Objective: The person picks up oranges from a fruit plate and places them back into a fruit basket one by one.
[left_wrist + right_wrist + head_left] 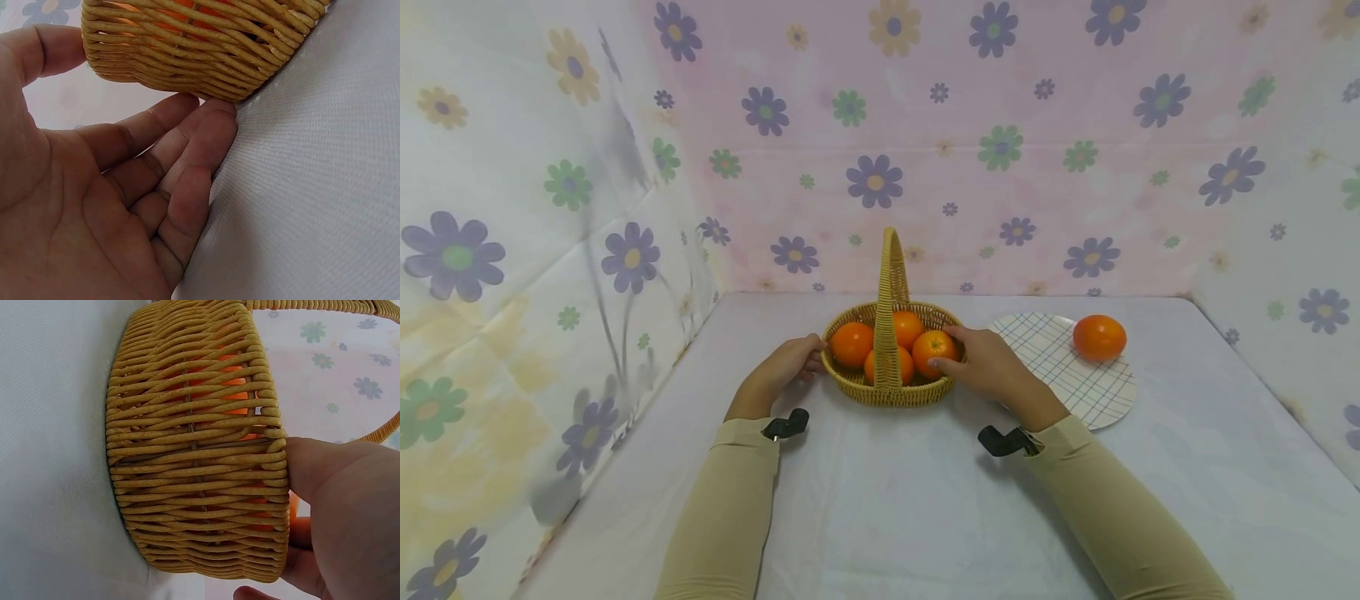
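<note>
A yellow woven basket with a tall arched handle stands on the table, holding several oranges. My left hand steadies the basket from its left side. In the left wrist view, the thumb meets the wall near the rim, and the bent fingers reach its base. My right hand reaches over the right rim. Its thumb and forefinger straddle the rightmost orange; the right wrist view shows them passing behind the basket rim, which hides the fingertips.
To the right lies a white checked plate bearing one more orange. A pale cloth covers the table. Flowered hangings stand behind and along both sides. Black wrist mounts stick out from both sleeves.
</note>
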{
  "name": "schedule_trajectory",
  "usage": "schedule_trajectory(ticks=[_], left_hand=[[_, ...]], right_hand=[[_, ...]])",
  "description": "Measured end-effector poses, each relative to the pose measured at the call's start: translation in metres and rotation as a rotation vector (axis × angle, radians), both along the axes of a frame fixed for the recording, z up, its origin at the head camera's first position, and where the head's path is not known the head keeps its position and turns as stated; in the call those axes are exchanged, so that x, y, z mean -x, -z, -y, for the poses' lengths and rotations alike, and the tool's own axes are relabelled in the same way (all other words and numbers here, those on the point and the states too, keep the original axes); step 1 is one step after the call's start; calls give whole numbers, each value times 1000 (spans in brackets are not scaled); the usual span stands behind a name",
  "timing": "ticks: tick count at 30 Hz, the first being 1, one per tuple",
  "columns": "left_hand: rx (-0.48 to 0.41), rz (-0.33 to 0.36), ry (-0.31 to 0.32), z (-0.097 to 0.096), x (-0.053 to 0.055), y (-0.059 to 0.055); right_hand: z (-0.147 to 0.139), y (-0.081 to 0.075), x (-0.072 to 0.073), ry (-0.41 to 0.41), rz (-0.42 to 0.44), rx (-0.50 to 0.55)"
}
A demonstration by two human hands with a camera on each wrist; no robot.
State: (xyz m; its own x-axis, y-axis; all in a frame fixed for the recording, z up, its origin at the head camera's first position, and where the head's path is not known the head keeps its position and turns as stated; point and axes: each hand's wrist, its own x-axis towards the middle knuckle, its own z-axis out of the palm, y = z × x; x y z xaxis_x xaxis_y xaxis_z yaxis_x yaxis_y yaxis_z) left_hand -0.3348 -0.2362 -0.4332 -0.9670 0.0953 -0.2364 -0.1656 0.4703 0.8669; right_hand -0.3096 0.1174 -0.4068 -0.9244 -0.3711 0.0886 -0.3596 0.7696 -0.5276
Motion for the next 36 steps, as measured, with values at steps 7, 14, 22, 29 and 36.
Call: schedule_trajectory(ticks=[7,14,22,29,36], left_hand=[[-5,-25,19,2,1,2],[0,-20,9,1,2,3],[5,-19,12,0,2,2],[5,-9,16,2,2,2],[9,-17,24,2,1,0]], right_hand=[[-1,-1,-2,-12,-6,4],[-1,-1,-1,-12,17,10],[-3,-5,-5,-4,23,25],[-8,-7,-2,10,-13,22],[-15,-11,0,38,-29,52]])
